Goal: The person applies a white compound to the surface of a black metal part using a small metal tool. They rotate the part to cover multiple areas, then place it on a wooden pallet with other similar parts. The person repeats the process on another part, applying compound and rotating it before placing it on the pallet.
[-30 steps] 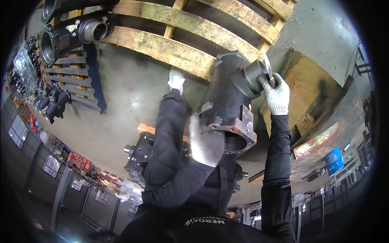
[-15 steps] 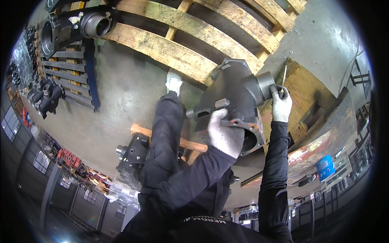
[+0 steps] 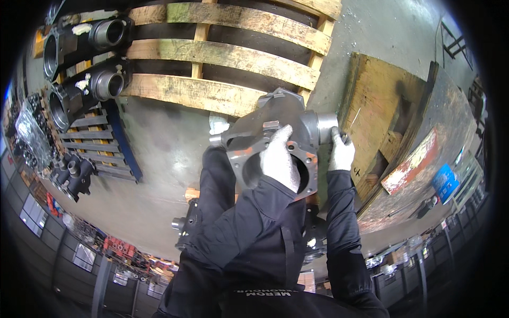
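casting [image 3: 293, 115]: long axis fore-aft, neck [image 3: 326, 127] pointing right

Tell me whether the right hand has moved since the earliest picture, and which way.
Yes. Judged against the board, the right hand has drawn back, farther from the board's far corner.

L hand [image 3: 280, 159] pointing fwd, L forearm [image 3: 238, 225] across torso [image 3: 260, 259], R hand [image 3: 342, 151] curled, R arm [image 3: 344, 228] extended
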The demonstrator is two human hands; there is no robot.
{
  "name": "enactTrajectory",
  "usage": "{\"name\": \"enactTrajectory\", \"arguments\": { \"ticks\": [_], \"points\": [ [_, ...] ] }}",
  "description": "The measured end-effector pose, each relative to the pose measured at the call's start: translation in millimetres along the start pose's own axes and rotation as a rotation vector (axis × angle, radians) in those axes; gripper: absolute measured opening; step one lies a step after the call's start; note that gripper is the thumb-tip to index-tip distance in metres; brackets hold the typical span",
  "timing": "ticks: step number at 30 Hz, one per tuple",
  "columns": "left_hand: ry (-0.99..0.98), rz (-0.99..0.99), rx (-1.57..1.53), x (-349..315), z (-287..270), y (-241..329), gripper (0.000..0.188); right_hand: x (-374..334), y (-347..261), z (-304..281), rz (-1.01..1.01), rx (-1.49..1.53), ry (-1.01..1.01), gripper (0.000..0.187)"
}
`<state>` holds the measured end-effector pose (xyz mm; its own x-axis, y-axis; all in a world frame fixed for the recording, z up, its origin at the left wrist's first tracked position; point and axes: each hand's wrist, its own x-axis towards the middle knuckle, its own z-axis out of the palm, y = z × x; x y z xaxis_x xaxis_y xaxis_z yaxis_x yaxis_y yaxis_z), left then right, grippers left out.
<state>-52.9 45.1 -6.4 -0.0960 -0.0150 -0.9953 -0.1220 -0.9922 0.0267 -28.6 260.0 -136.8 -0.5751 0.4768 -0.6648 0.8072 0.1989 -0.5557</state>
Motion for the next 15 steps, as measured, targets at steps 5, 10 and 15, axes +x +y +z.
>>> {"name": "enactTrajectory", "arguments": {
  "ticks": [5,10,15],
  "points": [
    [0.155,0.125,0.428,-5,-28,-4,0.016,-75,56,-2,0.293,0.252,0.068,0.02],
    [0.273,0.275,0.518,-10,-52,-20,0.012,-139,84,11,0.502,0.501,0.103,0.025],
    [0.233,0.156,0.846,-11,-42,-23,0.022,-152,97,14,0.535,0.57,0.113,0.025]
  ]
}}
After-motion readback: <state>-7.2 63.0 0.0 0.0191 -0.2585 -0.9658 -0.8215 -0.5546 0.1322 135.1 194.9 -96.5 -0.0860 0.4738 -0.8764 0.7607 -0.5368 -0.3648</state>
